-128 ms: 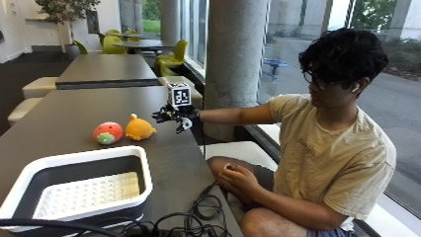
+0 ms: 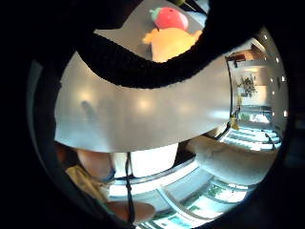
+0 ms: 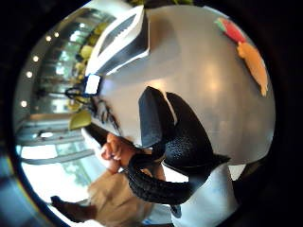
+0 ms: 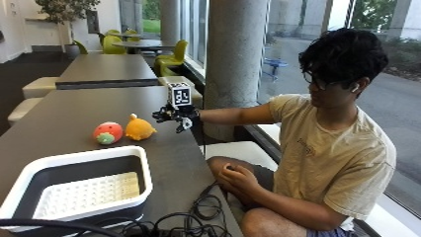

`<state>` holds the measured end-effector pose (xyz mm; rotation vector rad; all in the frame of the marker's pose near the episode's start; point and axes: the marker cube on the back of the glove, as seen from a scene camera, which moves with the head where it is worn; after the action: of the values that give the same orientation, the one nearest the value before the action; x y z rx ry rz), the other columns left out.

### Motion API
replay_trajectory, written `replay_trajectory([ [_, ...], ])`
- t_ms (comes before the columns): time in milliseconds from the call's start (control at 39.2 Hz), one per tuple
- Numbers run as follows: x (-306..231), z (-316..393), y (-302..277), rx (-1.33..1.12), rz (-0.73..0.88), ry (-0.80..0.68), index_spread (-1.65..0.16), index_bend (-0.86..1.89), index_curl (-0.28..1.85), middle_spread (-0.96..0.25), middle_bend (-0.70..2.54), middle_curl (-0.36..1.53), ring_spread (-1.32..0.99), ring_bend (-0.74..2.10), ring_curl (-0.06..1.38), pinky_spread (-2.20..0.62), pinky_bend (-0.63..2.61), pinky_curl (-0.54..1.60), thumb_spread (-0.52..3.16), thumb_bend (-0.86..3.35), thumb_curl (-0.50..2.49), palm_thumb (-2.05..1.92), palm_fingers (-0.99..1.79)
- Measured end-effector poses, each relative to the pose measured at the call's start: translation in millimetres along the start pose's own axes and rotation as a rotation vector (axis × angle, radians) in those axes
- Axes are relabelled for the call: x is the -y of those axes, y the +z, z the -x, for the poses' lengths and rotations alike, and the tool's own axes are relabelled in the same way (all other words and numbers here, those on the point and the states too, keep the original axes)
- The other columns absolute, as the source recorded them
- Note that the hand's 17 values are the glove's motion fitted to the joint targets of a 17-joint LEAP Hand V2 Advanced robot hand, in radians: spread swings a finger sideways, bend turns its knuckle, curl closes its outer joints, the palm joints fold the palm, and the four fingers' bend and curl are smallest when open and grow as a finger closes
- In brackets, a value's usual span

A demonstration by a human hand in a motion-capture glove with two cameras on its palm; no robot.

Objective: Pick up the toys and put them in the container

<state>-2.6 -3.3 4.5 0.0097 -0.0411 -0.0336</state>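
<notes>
The person sits at the side of the long grey table (image 4: pixel 72 116) with the gloved right hand (image 4: pixel 172 115) stretched out over it, hanging in the air just beside the yellow toy (image 4: pixel 139 128). The hand holds nothing; in the thumb side palm view its fingers (image 3: pixel 184 137) hang loosely bent with the bare tabletop beneath them. The bare hand (image 4: pixel 234 177) rests in the lap and takes no part.

Both toys lie on the table, touching or nearly so: the yellow one nearer the hand, the red toy (image 4: pixel 107 133) with its green tip on the far side of it. The white container (image 4: pixel 79 185) stands nearer the camera, apart from the toys, and I see no toy in it, so neither one is put away yet.

My worry is the closeness of the pair. If the hand comes in from the side, I judge it may shove the yellow toy into the red one and send that rounded thing rolling further off along the table. Both look soft and plump, so a shallow pinch could slip off or catch only a fin or beak, and the toy might drop on the way across. A cable (image 4: pixel 197 217) is coiled by the container's near corner; a low carry might snag there or clip the raised rim.
</notes>
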Motion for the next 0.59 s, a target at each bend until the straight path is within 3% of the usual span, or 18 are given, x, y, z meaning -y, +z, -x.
replay_trajectory([
  [230,-0.2,2.3,-2.0,0.037,-0.009,-0.037,-0.22,0.14,0.12,-0.01,0.12,0.07,0.01,0.18,0.06,0.02,0.84,0.27,1.12,-0.02,0.05,-0.04,-0.20],
  [587,-1.1,0.6,-6.3,-0.017,-0.013,-0.012,-0.24,0.13,0.18,-0.01,0.11,0.12,0.01,0.18,0.11,0.02,0.85,0.31,1.31,-0.03,0.09,-0.05,-0.22],
])
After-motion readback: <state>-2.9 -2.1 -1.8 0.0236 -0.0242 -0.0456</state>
